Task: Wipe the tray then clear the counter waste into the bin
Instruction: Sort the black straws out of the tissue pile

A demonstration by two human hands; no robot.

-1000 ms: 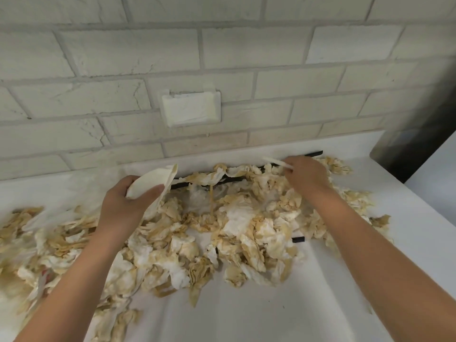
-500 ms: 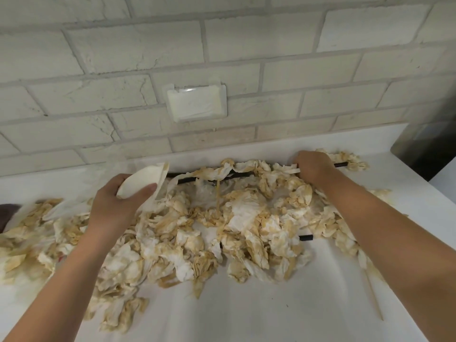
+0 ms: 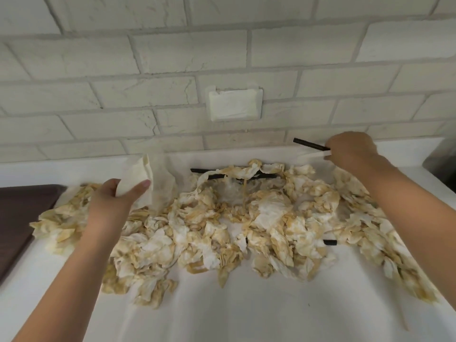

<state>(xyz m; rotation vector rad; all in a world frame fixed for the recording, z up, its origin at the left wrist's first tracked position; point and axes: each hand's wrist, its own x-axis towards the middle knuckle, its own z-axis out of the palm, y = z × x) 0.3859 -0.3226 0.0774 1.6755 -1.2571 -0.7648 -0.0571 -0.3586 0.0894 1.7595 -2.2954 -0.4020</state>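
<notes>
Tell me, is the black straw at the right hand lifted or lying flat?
Lifted. The right hand grips the black straw by one end, clear of the soiled napkins.

heaped across the counter (image 3: pixel 246 314): paper waste (image 3: pixel 197 238). at far left, a tray (image 3: pixel 19 218), its edge seemingly under the heap's fringe. over the heap's left, left hand (image 3: pixel 108 203) pinching a paper sheet (image 3: pixel 140 176); back right, right hand (image 3: pixel 352 154) gripping a stick (image 3: pixel 308 145). second stick (image 3: pixel 329 242) at the heap's right front.

The left hand (image 3: pixel 112 202), on a bare forearm reaching in from the lower left, pinches a creased white paper napkin (image 3: pixel 140 176) between thumb and fingers. The right hand (image 3: pixel 352 151), its arm stretched farther forward, curls its fingers round a thin black straw (image 3: pixel 308 145) and a thin white strip (image 3: pixel 313 156).
</notes>
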